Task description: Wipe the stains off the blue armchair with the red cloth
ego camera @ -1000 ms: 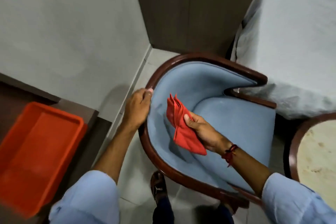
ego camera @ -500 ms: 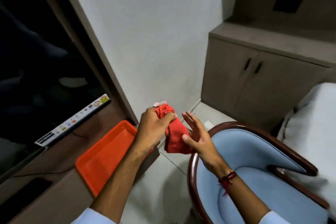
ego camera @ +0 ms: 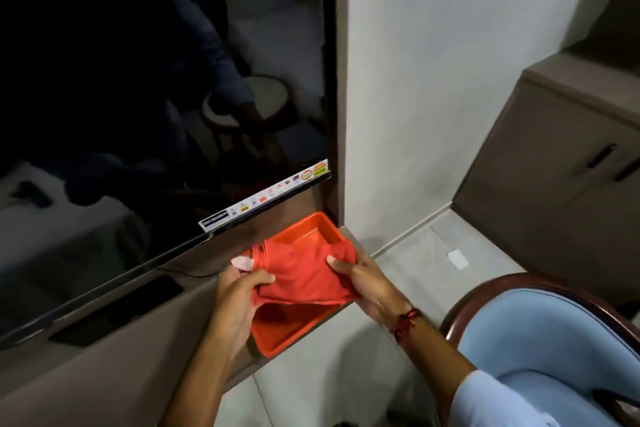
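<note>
While the blue armchair [ego camera: 540, 340] sits nearest, low on the person's right, both hands work just ahead of it: the left hand [ego camera: 239, 291] pinches one end of the red cloth [ego camera: 304, 274] and the right hand [ego camera: 363, 282] grips the other, its long axis running between them. Directly beneath lies an orange tray [ego camera: 294, 326] on the table [ego camera: 104, 340], probably where the cloth goes. Beyond stands a dark television [ego camera: 156, 80].

sleeve [ego camera: 491, 399]: light blue | right wrist: red thread band [ego camera: 406, 319]
</note>
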